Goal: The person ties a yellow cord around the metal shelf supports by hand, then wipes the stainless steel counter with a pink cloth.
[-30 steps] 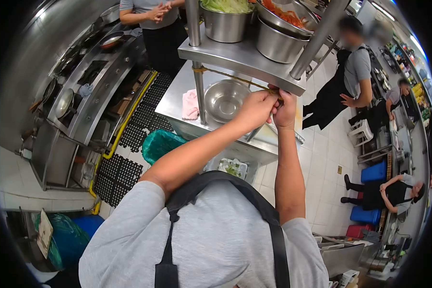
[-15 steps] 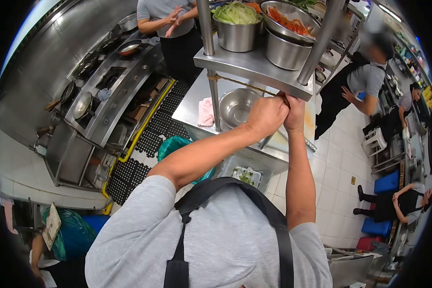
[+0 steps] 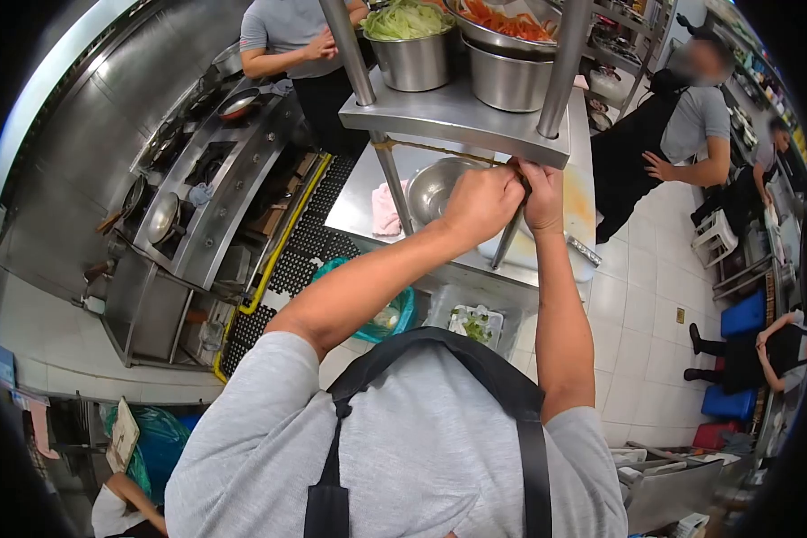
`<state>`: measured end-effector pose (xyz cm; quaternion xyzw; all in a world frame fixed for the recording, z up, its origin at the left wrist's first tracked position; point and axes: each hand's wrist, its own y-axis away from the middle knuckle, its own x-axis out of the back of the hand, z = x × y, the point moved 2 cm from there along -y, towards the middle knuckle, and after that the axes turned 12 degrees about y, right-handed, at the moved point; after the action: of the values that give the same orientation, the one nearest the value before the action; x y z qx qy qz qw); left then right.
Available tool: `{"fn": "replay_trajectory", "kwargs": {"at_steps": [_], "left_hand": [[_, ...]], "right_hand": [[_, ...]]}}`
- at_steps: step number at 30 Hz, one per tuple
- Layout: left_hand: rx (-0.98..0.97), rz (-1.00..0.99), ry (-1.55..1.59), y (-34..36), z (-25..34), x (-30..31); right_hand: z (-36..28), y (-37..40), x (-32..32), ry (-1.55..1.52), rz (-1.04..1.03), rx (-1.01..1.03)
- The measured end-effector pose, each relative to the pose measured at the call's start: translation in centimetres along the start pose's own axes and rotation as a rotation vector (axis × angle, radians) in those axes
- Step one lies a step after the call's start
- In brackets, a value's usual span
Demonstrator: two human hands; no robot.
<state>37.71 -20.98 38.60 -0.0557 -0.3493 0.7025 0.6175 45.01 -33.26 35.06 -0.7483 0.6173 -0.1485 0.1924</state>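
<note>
A brown string (image 3: 439, 152) runs under the raised steel shelf (image 3: 448, 112), from the left post to the right post. Both my hands are at its right end, close against the right post. The fingers of my left hand (image 3: 486, 199) are curled in a fist on the string. My right hand (image 3: 542, 195) pinches the string just beside it, under the shelf's corner; the fingertips partly hide the knotting spot. Below them on the steel table (image 3: 354, 211) are a metal bowl (image 3: 435, 190) and a pink cloth (image 3: 387, 210).
On the shelf stand a pot of shredded greens (image 3: 410, 54) and a pot (image 3: 509, 79) under a bowl of orange strips. A stove (image 3: 233, 170) is at the left. One person stands behind the table, another at the right. A green-lined bin (image 3: 394, 316) sits below.
The view has shifted slightly, so shelf and table appear further left and higher. My hands stay together at the string's right end. The person at the right has changed posture.
</note>
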Motion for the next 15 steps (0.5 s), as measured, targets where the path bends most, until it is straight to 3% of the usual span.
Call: {"fn": "replay_trajectory", "kwargs": {"at_steps": [3, 6, 10, 15], "left_hand": [[0.126, 0.035, 0.172, 0.3, -1.4, -0.3], [0.111, 0.145, 0.106, 0.8, 0.2, -2.1], [0.066, 0.076, 0.057, 1.1, -0.7, -1.1], [0.244, 0.063, 0.313, 1.7, -1.7, -1.0]], "right_hand": [[0.7, 0.2, 0.2, -0.105, -0.039, -0.066], [0.6, 0.0, -0.1, -0.057, -0.011, 0.047], [0.2, 0.1, 0.0, -0.078, -0.014, -0.026], [0.4, 0.4, 0.5, -0.097, -0.081, -0.097]]}}
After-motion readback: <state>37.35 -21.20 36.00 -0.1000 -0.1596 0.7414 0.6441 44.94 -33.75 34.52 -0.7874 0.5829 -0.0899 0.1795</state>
